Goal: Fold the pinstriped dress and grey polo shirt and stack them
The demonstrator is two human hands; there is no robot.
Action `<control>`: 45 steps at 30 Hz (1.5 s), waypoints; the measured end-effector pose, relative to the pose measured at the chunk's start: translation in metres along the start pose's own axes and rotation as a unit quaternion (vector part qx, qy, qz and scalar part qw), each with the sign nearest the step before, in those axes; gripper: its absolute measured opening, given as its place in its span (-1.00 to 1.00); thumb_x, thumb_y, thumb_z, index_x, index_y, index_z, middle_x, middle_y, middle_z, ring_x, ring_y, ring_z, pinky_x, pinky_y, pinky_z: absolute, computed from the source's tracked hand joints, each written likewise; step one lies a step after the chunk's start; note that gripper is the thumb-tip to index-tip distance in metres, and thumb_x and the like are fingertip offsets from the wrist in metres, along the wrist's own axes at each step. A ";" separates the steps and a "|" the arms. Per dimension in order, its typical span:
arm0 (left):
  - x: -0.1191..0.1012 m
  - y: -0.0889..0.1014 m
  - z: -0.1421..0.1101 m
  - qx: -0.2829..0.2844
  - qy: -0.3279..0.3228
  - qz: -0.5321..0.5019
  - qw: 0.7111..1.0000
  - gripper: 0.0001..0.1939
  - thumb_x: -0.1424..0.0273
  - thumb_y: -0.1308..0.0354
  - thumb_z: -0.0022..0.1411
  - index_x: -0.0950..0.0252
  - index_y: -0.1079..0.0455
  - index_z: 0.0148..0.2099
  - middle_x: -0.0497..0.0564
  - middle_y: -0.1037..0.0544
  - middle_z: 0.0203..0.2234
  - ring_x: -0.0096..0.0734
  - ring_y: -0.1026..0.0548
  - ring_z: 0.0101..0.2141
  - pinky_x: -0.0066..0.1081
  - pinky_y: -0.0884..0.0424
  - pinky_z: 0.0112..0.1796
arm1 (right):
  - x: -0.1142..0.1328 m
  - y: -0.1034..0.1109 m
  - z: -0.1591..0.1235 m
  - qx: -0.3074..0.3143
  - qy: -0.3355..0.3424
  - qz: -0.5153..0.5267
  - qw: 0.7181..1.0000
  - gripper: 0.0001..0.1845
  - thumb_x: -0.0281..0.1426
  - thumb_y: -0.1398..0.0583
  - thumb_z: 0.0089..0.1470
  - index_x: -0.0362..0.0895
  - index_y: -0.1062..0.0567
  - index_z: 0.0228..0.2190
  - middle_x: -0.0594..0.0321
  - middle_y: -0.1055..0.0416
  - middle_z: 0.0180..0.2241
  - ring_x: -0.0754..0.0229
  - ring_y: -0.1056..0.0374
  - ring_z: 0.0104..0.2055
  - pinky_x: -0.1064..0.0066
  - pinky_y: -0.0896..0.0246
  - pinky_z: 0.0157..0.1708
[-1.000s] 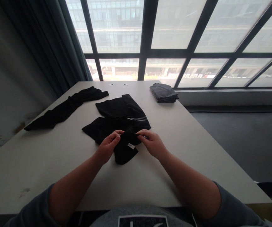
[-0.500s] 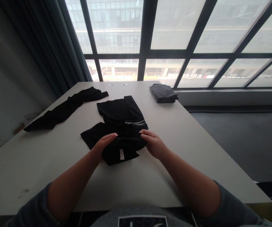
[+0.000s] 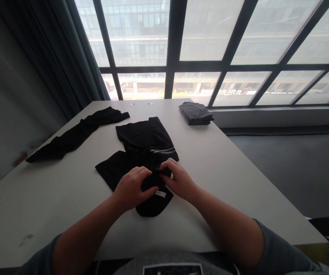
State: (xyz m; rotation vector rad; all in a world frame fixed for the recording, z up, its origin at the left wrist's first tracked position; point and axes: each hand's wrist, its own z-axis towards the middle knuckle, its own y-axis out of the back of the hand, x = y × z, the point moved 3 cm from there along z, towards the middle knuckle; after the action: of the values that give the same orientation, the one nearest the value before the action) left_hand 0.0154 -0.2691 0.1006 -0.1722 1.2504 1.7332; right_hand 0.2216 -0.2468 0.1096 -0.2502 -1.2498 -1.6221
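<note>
A pair of black shorts (image 3: 137, 133), by its look, lies spread on the white table (image 3: 210, 172), with pale grey stripes across one leg. Its near end, bearing a white label (image 3: 160, 194), is bunched up between my hands. From the left, my left hand (image 3: 134, 187) grips the bunched cloth, thumb close above the label. My right hand (image 3: 177, 179) pinches the same part between thumb and fingers, a short gap away from the left fingertips. Below the hands a rounded flap of black cloth hangs toward me.
Another black garment (image 3: 75, 135) lies stretched along the table's left side. A folded grey stack of cloth (image 3: 196, 113) sits near the far right edge. Two small white fittings (image 3: 150, 104) are at the back edge. A dark curtain (image 3: 75, 49) and window frames stand beyond.
My hands have come closer together and bunched the near end of the shorts. The left hand moved right and rolled over the cloth; the label turned and shifted right.
</note>
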 end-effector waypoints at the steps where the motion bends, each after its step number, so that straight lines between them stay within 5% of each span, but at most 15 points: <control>1: -0.002 -0.003 0.000 0.001 0.007 0.036 0.999 -0.88 0.30 -0.31 0.23 0.21 -0.47 -0.23 0.03 -0.55 -0.32 -0.23 -0.47 -0.27 -0.32 -0.35 -0.24 | 0.000 0.000 0.000 -0.021 0.021 -0.027 0.999 -0.84 -0.53 -0.20 0.11 -0.07 -0.47 -0.25 0.19 -0.35 -0.19 0.12 -0.30 -0.11 0.25 -0.26 -0.05; 5: 0.001 -0.008 0.000 0.002 0.050 0.043 0.998 -0.87 0.40 -0.12 0.35 0.20 -0.51 -0.22 0.02 -0.59 -0.30 -0.30 -0.52 -0.32 -0.38 -0.33 -0.30 | -0.007 0.003 0.000 -0.095 0.039 -0.123 0.987 -0.76 -0.57 -0.18 0.09 -0.05 -0.57 -0.25 0.13 -0.32 -0.18 0.05 -0.28 -0.06 0.18 -0.25 0.02; 14: 0.020 0.011 -0.001 -0.114 0.127 0.037 0.985 -0.79 0.30 -0.07 0.42 0.19 -0.53 -0.13 0.00 -0.60 -0.27 -0.26 -0.54 -0.26 -0.36 -0.33 -0.26 | -0.034 0.009 0.007 -0.034 -0.140 -0.125 0.982 -0.89 -0.44 -0.17 0.02 -0.05 -0.34 -0.34 0.34 -0.33 -0.45 0.21 -0.20 -0.44 0.39 -0.01 -0.39; 21: 0.035 0.012 0.003 -0.121 0.111 0.065 0.984 -0.83 0.32 -0.09 0.40 0.20 -0.49 -0.09 0.03 -0.61 -0.21 -0.19 -0.55 -0.20 -0.31 -0.36 -0.19 | -0.037 0.001 0.007 0.028 -0.183 0.125 0.975 -0.71 -0.24 -0.24 0.07 -0.02 -0.21 -0.32 0.46 -0.29 -0.52 0.24 -0.24 -0.48 0.43 -0.10 -0.43; 25: 0.040 0.010 0.003 -0.122 0.124 0.100 0.980 -0.87 0.31 -0.17 0.35 0.21 -0.46 -0.09 0.02 -0.57 -0.28 -0.20 -0.52 -0.26 -0.30 -0.37 -0.24 | -0.042 -0.003 0.007 0.008 -0.180 0.164 0.970 -0.67 -0.21 -0.26 0.08 -0.02 -0.17 -0.33 0.47 -0.25 -0.51 0.28 -0.19 -0.49 0.45 -0.06 -0.45; 29: 0.033 0.013 0.003 -0.094 0.002 0.132 0.987 -0.82 0.41 -0.16 0.35 0.19 -0.50 -0.02 0.08 -0.59 -0.11 -0.15 -0.52 -0.09 -0.22 -0.40 -0.06 | -0.044 0.001 0.010 -0.014 -0.161 0.159 0.974 -0.67 -0.21 -0.25 0.06 -0.03 -0.18 -0.34 0.46 -0.20 -0.49 0.29 -0.10 -0.46 0.45 -0.02 -0.44; 33: 0.026 0.010 -0.001 0.059 -0.176 0.157 0.970 -0.59 0.65 -0.05 0.32 0.11 -0.58 -0.01 0.02 -0.56 0.13 -0.16 -0.43 0.16 -0.19 -0.30 0.12 | -0.044 0.015 0.016 -0.022 -0.110 0.141 0.984 -0.73 -0.25 -0.25 0.07 -0.06 -0.24 -0.37 0.41 -0.19 -0.44 0.28 -0.13 -0.40 0.44 -0.07 -0.38; 40: 0.029 -0.008 0.003 0.070 -0.164 0.152 0.972 -0.74 0.56 -0.21 0.34 0.10 -0.62 -0.08 0.03 -0.61 0.01 -0.21 -0.47 0.06 -0.26 -0.31 0.03 | -0.047 0.038 0.028 0.093 -0.076 0.108 0.987 -0.82 -0.32 -0.27 0.04 -0.08 -0.36 -0.35 0.35 -0.31 -0.38 0.25 -0.27 -0.34 0.39 -0.24 -0.33; 45: 0.024 -0.017 0.006 0.070 -0.157 0.114 0.978 -0.80 0.45 -0.16 0.42 0.12 -0.61 -0.09 0.02 -0.65 -0.08 -0.24 -0.49 0.01 -0.26 -0.26 -0.01 | 0.005 0.053 0.019 -0.016 -0.003 -0.023 1.000 -0.80 -0.37 -0.20 0.17 -0.05 -0.57 -0.16 0.09 -0.44 -0.01 0.11 -0.42 -0.07 0.28 -0.37 -0.16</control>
State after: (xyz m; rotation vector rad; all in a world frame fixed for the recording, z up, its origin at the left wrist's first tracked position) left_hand 0.0181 -0.2492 0.0779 0.3287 1.1829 1.7729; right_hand 0.2540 -0.2308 0.1528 -0.2493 -1.2433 -1.6831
